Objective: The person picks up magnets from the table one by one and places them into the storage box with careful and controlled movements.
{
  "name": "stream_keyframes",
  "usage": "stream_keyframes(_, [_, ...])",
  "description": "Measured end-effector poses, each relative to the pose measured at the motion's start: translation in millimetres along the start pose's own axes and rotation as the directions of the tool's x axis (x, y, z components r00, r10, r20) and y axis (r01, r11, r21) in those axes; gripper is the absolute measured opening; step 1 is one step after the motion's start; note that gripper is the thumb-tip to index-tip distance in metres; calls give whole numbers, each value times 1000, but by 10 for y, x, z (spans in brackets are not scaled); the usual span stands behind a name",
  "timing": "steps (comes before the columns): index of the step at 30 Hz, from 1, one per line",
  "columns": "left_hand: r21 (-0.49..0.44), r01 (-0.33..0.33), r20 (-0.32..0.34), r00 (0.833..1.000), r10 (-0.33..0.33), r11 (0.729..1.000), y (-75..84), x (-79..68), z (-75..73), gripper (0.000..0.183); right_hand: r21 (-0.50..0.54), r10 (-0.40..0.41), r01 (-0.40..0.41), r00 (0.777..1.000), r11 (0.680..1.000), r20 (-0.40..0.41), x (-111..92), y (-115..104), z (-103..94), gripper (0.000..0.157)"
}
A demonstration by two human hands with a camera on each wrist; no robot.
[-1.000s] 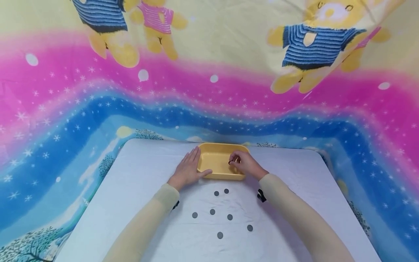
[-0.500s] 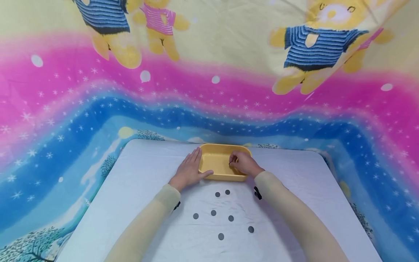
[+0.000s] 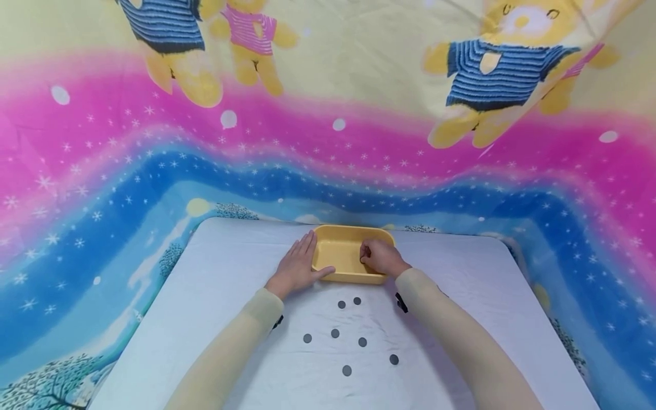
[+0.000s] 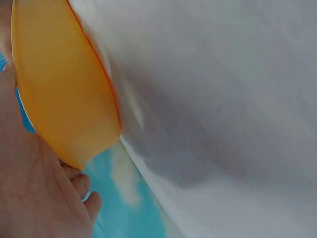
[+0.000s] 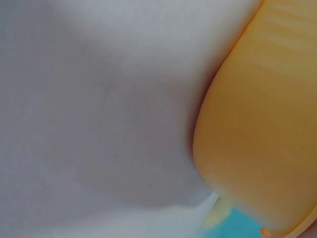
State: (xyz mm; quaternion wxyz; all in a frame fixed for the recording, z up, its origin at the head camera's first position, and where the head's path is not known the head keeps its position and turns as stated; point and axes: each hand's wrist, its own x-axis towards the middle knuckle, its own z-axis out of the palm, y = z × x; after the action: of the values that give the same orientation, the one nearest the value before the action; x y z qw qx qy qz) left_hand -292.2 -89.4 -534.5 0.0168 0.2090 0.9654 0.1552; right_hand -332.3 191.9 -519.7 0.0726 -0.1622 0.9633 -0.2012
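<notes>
Left hand (image 3: 295, 266) reaches forward, grip spread wide, touching the tray (image 3: 353, 278) beside it; right hand (image 3: 382, 257) bends over the tray, fingers curled; cannot tell what they hold.

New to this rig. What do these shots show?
No robot here: a person works bare-handed, filmed by three cameras. The head camera looks forward and down; one on each wrist shows the yellow tray close up, from outside. On the white tabletop sit the tray and seven flat grey discs. The left hand rests against the tray's left end, thumb on the near rim. The right hand reaches inside, seeming to pinch a small dark thing, too tiny to identify.
</notes>
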Motion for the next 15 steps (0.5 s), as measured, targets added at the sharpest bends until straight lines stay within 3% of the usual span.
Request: stream_keyframes(15, [16,13,15,1000,-13,1000,-22,28,34,118,-46,29,-31,999,998,-35,-27,-44,19,7])
